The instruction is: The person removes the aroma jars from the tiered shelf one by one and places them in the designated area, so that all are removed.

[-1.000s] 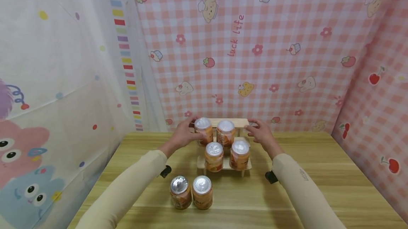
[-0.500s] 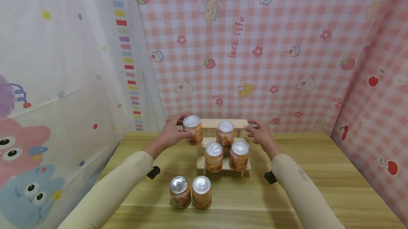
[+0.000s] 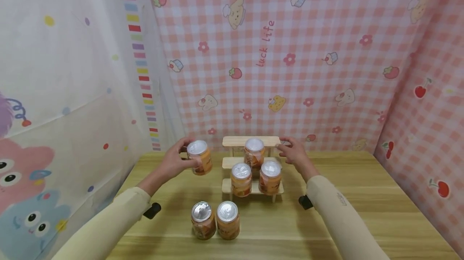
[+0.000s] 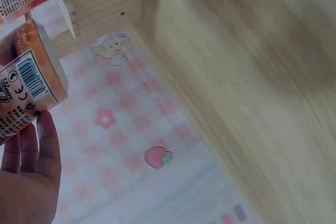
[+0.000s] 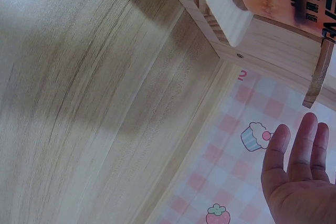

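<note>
My left hand (image 3: 173, 162) holds an orange can (image 3: 199, 157) in the air, clear of the left end of the stepped wooden rack (image 3: 250, 142), upright with its foil lid facing up; my fingers (image 4: 46, 145) are curled round its side, and in the left wrist view the barcoded label sits against my thumb and palm, so the can hangs in my grip and rests on no step. My right hand (image 3: 294, 155) stays at the rack's right end, level with the top step, fingers (image 5: 302, 142) straight and lightly spread with nothing between them; whether the tips actually touch the wood I cannot tell, though placing the hand there reads as steadying the light frame while the other hand works beside it. One can (image 3: 254, 153) stands on the middle step, with the space to its left vacant, and two more cans (image 3: 255, 177) stand side by side on the lowest step, labels facing me. Another pair of cans (image 3: 215, 219) stands touching on the tabletop (image 3: 362, 211) in front of the rack, close to me. Pink gingham cloth (image 3: 308, 50) printed with cakes and strawberries hangs behind, and a pale cartoon sheet (image 3: 54, 91) on the left.
</note>
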Demonstrator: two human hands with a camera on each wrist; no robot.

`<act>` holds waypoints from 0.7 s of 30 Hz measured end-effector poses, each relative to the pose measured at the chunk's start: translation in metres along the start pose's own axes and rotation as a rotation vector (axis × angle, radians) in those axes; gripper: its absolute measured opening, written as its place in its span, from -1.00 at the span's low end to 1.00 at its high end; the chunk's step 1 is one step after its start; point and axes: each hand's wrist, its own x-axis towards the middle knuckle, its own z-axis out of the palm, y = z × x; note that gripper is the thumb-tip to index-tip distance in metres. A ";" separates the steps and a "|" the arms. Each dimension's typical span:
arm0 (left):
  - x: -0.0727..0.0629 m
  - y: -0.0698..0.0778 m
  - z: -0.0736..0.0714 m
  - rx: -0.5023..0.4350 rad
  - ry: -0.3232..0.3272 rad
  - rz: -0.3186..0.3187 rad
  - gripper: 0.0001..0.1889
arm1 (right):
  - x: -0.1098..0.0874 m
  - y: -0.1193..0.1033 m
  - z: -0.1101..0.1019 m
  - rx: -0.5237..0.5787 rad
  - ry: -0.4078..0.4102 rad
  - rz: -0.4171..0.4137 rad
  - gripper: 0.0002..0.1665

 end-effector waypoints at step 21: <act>-0.069 -0.033 -0.024 0.018 0.013 -0.044 -0.24 | -0.003 -0.001 0.002 -0.011 0.014 0.000 -0.36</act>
